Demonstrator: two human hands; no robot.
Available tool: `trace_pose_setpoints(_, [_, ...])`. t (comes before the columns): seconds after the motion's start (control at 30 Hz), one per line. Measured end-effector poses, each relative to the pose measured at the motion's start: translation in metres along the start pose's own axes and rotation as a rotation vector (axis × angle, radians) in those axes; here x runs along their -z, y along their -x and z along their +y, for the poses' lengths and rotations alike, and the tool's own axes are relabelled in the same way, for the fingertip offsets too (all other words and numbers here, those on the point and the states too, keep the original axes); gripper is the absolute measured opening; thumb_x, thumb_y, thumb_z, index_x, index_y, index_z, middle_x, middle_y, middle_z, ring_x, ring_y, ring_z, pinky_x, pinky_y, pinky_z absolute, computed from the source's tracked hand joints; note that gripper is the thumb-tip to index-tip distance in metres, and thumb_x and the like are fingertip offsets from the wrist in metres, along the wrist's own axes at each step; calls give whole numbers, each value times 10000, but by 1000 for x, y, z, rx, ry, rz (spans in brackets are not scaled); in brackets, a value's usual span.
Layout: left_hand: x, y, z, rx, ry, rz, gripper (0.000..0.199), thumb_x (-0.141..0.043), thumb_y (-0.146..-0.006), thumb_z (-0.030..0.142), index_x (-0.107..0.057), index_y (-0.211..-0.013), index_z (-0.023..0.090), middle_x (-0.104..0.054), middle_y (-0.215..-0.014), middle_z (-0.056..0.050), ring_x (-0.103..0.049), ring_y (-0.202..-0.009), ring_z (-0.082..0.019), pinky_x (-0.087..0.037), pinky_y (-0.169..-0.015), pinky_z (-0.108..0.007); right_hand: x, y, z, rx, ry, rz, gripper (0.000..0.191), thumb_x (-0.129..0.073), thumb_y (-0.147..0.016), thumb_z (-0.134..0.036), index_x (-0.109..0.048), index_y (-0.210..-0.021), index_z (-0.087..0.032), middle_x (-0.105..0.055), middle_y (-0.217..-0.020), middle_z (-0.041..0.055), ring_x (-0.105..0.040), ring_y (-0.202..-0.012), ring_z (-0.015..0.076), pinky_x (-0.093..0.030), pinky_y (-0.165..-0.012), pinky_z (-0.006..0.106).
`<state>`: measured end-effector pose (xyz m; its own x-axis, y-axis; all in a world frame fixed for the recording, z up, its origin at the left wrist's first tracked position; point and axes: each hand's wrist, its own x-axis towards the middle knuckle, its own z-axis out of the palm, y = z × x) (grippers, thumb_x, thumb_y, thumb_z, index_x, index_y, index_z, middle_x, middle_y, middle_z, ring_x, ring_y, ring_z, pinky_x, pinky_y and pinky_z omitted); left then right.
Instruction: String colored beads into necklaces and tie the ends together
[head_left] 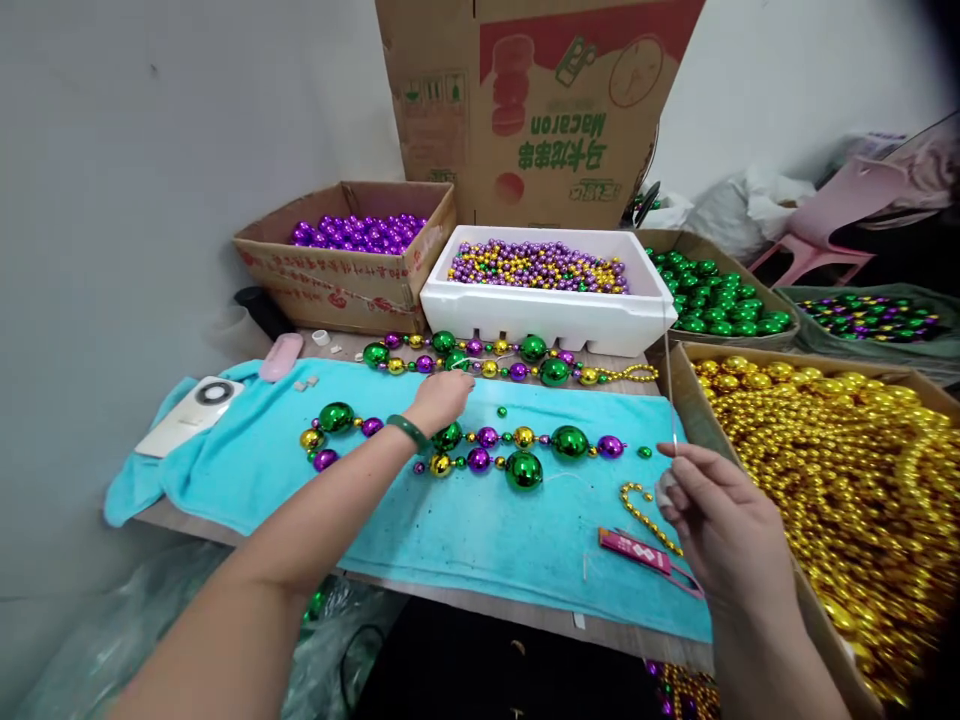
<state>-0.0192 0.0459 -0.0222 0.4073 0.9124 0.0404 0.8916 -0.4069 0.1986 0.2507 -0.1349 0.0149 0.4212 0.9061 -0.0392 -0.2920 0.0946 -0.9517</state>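
Observation:
My left hand (442, 399), a green bangle at its wrist, is closed over the towel near the back strands. A thin white cord (484, 358) lies by its fingertips; whether they grip it I cannot make out. My right hand (724, 515) pinches a long, thin, needle-like rod (668, 375) that points upward. Between the hands, a folded strand of green, purple and gold beads (570, 442) lies on the blue towel (480, 535). Loose green beads lie beside it. A short gold bead chain (637, 512) and a pink-handled pair of snips (636, 550) rest near my right hand.
Finished-looking bead strands (555, 372) lie along the towel's back edge. Behind stand a box of purple beads (337, 285), a white foam box (540, 312) and a box of green beads (784, 335). A gold-bead box (686, 385) stands right. A white device (180, 425) lies left.

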Motion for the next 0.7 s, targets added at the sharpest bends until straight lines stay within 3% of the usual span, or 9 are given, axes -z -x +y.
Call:
trace_pose_setpoints(0.23, [-22,-47,0,119,126,-76,177,-536,-750,113,-689,-838,99,-661,-918,-182,-598,-975,-308,-430,-844,-394,5,5,23,-150,82,-21,303,-736,-670,-378,-686,-874,-159,-442,-507,-23,-398,-465,82,-296,-370,176])
trace_pose_setpoints(0.33, [-21,-52,4,151,273,-58,163,-563,-734,117,-686,-841,115,-666,-914,-161,-592,-984,-294,-439,-845,-388,6,7,33,-154,154,-40,322,-723,-671,-425,-688,-848,-159,-443,-506,-24,-387,-458,84,-304,-378,187])
trace_pose_setpoints(0.43, [-9,-44,16,157,469,-52,227,-511,-829,228,-654,-979,136,-669,-919,-116,-616,-890,-211,-484,-778,-332,7,11,46,-137,245,-47,319,-703,-675,-452,-695,-816,-166,-449,-510,-23,-377,-444,86,-312,-378,200])
trace_pose_setpoints(0.5, [4,-32,26,152,825,-95,295,-460,-880,294,-609,-1077,132,-662,-910,-104,-621,-779,-149,-505,-699,-278,7,14,54,-120,301,-65,303,-694,-679,-447,-702,-801,-171,-472,-522,-16,-391,-446,92,-324,-386,210])
trace_pose_setpoints(0.6, [23,-11,40,175,1555,-215,268,-513,-867,275,-605,-1068,123,-644,-864,-89,-598,-688,-105,-499,-621,-225,6,18,60,-94,355,-93,283,-681,-686,-440,-709,-783,-176,-490,-514,-10,-417,-456,107,-329,-403,225])
trace_pose_setpoints(0.63, [28,-5,43,192,1715,-247,237,-537,-854,249,-616,-1039,123,-638,-840,-78,-592,-678,-101,-496,-609,-216,5,18,61,-86,366,-95,281,-675,-689,-441,-709,-778,-177,-490,-509,-10,-421,-458,110,-329,-410,228])
trace_pose_setpoints(0.7, [35,5,48,220,1829,-274,193,-544,-850,214,-628,-998,123,-629,-802,-61,-584,-668,-94,-492,-596,-202,4,19,61,-74,383,-101,277,-666,-696,-444,-706,-769,-179,-499,-516,-7,-423,-465,113,-325,-419,231])
